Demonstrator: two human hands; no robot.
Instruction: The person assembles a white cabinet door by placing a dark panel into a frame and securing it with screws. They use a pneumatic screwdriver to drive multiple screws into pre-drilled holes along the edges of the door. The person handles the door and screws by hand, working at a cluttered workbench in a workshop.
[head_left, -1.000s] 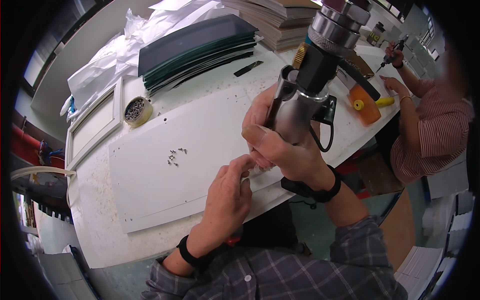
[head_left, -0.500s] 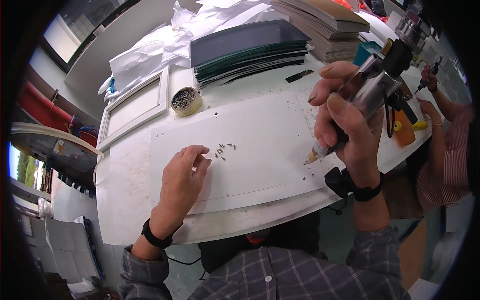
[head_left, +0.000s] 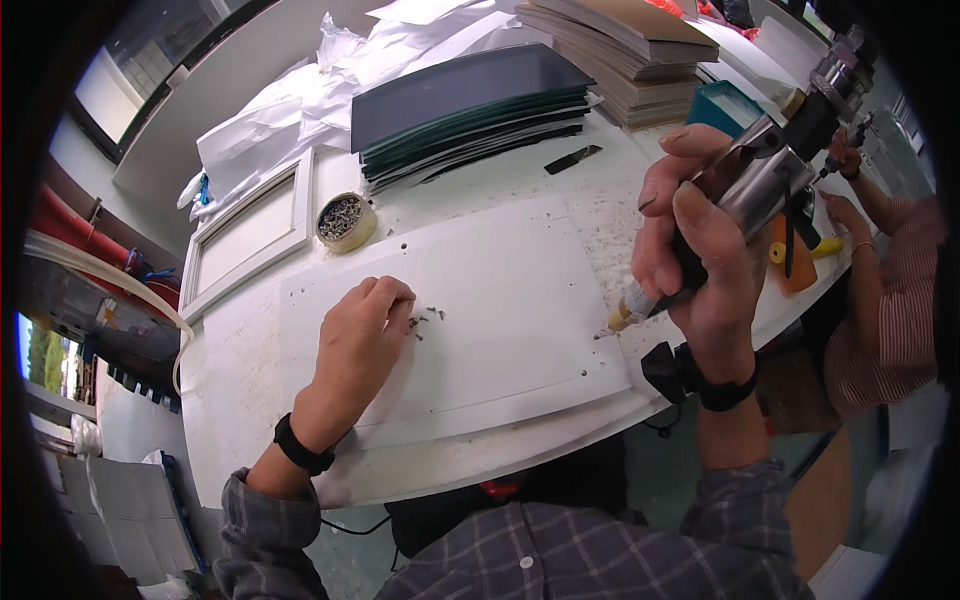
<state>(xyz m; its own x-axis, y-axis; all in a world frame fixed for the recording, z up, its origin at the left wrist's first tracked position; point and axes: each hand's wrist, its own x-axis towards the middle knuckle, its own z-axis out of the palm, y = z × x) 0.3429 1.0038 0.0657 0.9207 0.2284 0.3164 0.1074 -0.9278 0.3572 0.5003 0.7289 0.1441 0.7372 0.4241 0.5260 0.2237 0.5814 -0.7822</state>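
Note:
My left hand [head_left: 358, 345] rests over the white sheet [head_left: 490, 375] with its thumb and fingertips pinched together. It is right beside a small scatter of short screws [head_left: 428, 316]; whatever is between the fingertips is hidden. Wrapped around a silver power screwdriver [head_left: 762, 188], my right hand [head_left: 712, 255] holds it tilted, the tan nose low over the sheet's right edge. A round tub [head_left: 352, 238] full of screws stands beyond my left hand, at the sheet's far left.
Behind the sheet lies a stack of dark panels [head_left: 470, 105], with a pile of brown boards [head_left: 625, 45] farther right. A white frame [head_left: 302, 205] lies at the left. An orange bottle [head_left: 795, 262] and another person's hands [head_left: 848, 215] are at the far right.
My left hand has closed from loosely curled fingers to a pinch at the screws. The view has shifted slightly; my right hand still holds the power screwdriver.

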